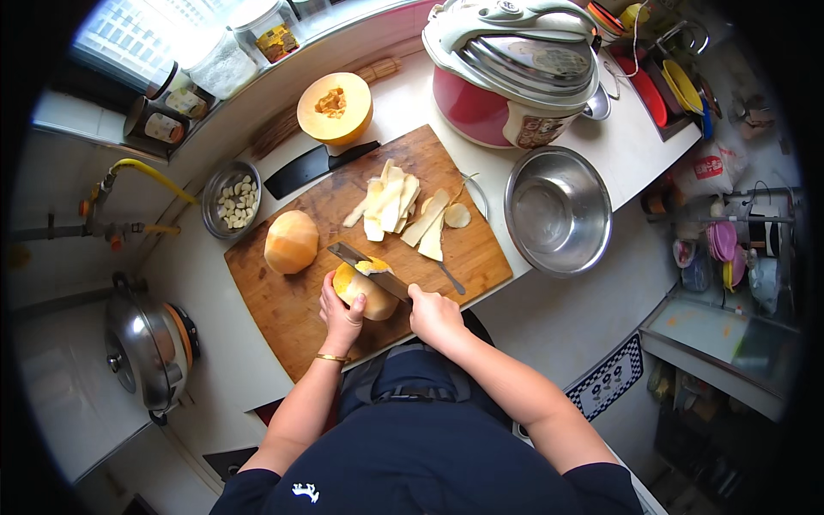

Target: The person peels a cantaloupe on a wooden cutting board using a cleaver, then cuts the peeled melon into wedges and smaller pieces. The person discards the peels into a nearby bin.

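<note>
My left hand (341,318) grips a partly peeled piece of squash (372,301) from its left side, near the front edge of a wooden cutting board (360,335). In my right hand (439,317) is the handle of a kitchen knife (393,283). Its blade lies across the squash, with a strip of yellow rind on it. A peeled, orange-fleshed squash piece (291,242) sits on the board to the left. Beyond the knife are piled pale peel strips (389,199), and more peelings (430,222) lie to their right.
A halved squash (351,125) stands behind the board, beside a flat black object (309,170). At left is a steel bowl of peeled garlic cloves (237,201). An empty steel basin (553,212) overhangs the counter edge at right, before a red-and-white electric pressure cooker (470,106).
</note>
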The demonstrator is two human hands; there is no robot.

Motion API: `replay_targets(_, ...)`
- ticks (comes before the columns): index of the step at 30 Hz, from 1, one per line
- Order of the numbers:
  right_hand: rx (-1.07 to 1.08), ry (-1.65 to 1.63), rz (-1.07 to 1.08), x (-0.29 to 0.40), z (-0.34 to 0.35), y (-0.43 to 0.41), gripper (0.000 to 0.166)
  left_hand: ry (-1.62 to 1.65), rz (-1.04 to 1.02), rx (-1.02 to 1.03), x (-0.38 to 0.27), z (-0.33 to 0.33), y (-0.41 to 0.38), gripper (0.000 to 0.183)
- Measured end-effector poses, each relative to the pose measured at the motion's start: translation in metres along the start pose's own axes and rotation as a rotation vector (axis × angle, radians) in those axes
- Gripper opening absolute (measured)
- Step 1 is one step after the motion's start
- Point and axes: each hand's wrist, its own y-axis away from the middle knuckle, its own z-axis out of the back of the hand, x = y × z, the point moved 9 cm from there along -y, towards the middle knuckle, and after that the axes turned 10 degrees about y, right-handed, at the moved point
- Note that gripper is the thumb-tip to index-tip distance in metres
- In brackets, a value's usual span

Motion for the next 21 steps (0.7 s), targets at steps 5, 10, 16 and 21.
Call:
replay_targets(5, 0.065, 0.015, -0.033, -0.014, -0.003, 0.008, 0.020, -0.019, 0.009, 0.003, 0.003, 0.002, 0.001, 0.092)
replay_targets(10, 0.050, 0.013, -0.059, -0.007, -0.014, -0.019, 0.020, 0.005, -0.013, -0.008, 0.002, 0.000, 0.000, 0.093)
replay_targets(16, 0.037, -0.102, -0.101, -0.024, -0.003, -0.028, 0.024, 0.001, 0.026, 0.008, 0.002, 0.004, -0.001, 0.094)
replay_targets(21, -0.036, -0.067, -0.046, -0.023, 0.047, -0.016, 0.021, -0.317, -0.591, -0.213, -0.145, 0.053, 0.004, 0.080)
